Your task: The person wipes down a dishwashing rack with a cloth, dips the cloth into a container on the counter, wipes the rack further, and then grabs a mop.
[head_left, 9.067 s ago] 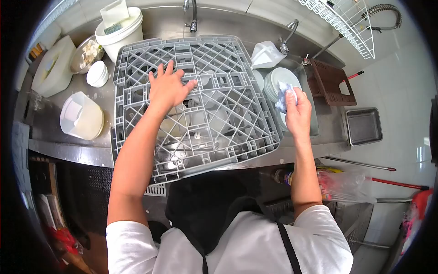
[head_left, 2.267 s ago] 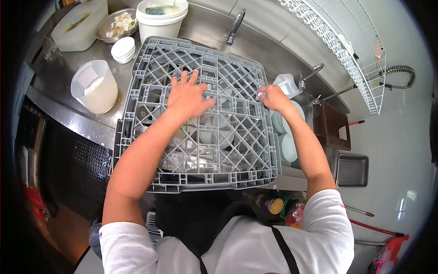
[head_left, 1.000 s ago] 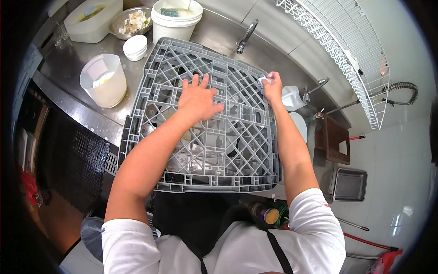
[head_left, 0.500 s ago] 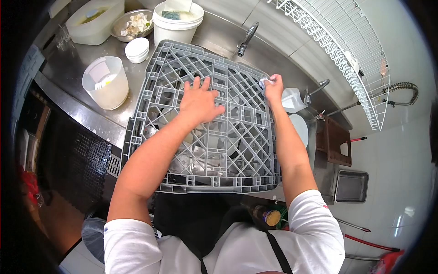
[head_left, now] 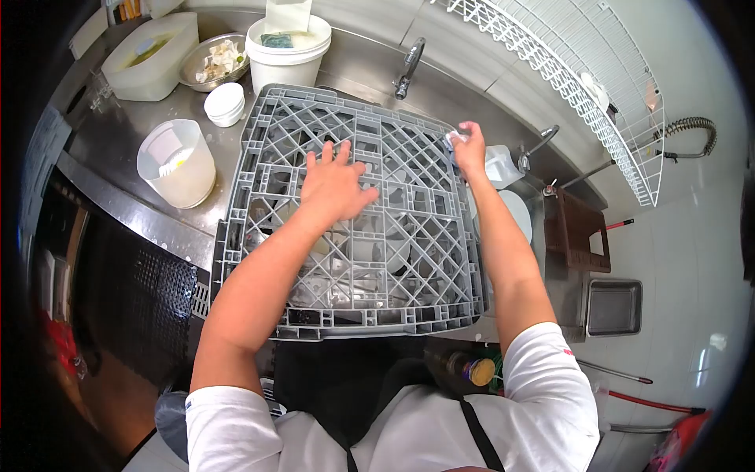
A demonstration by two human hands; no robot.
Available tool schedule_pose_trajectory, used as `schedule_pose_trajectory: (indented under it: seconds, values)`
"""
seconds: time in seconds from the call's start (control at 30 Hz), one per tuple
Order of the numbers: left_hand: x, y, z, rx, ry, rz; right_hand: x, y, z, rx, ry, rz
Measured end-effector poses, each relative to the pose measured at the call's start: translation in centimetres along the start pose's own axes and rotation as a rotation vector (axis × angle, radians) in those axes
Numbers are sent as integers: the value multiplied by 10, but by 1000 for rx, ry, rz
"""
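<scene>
A large grey plastic dish rack [head_left: 366, 275] with a criss-cross lattice lies in front of me over the steel counter and sink. My left hand [head_left: 333, 186] rests on its lattice left of the middle, fingers spread. At the far right edge of the rack, my right hand [head_left: 470, 151] is closed around a small whitish cloth [head_left: 454, 141] held against the rim. Part of the cloth is hidden by the fingers. Steel and pale shapes show through the lattice, too broken up to name.
A translucent tub [head_left: 177, 169], a stack of white bowls [head_left: 225, 105], a metal bowl of scraps [head_left: 216, 63] and a white bucket [head_left: 287, 59] stand at left. Two faucets rise behind, one tap [head_left: 409, 67] nearest the middle. A white wire shelf [head_left: 578, 86] hangs at upper right.
The view has shifted slightly, so the rack and counter sit a little lower and left. Both hands keep nearly the same places on the rack, the right still holding the cloth.
</scene>
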State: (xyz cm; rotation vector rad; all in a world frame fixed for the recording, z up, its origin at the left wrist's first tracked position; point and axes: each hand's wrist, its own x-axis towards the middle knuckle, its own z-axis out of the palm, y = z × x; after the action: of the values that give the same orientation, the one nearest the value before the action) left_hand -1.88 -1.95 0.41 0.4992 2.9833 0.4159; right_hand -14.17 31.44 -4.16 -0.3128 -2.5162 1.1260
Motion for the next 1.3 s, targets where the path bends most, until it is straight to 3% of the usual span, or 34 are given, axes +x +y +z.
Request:
schedule_pose_trajectory:
  seconds: [0.1, 0.13, 0.23, 0.37, 0.47, 0.6, 0.7, 0.73, 0.87, 0.97, 1.07, 1.2, 1.3]
  values:
    - [1, 0, 1, 8, 9, 3, -8, -21, -18, -277, -186, -285]
    - [2, 0, 2, 9, 16, 7, -8, -19, -18, -482, -341, -402]
    - [2, -1, 5, 14, 28, 15, -24, -29, -11, -740, -455, -407]
    - [0, -2, 3, 13, 26, 22, -21, -39, -6, -799, -524, -482]
    - [1, -1, 2, 0, 22, 19, -2, -30, -19, -567, -627, -539]
    - [-1, -2, 1, -27, 12, 10, 2, -31, -33, -408, -444, -355]
    - [-1, -1, 0, -10, 5, 9, -7, -25, -30, -307, -448, -289]
    - [0, -1, 1, -7, 7, 8, -11, -17, -26, -476, -547, -456]
    - [1, -1, 3, -6, 18, 18, -13, -20, -10, -649, -511, -449]
    - [0, -3, 3, 0, 26, 20, -14, -22, -22, -371, -510, -333]
    - [1, 0, 2, 5, 29, 15, 8, -2, -29, 17, -490, -68]
    - [1, 1, 2, 13, 34, 16, 28, -6, -2, 246, -96, -30]
    - [1, 1, 3, 12, 39, 15, 21, -18, 29, -129, -427, -18]
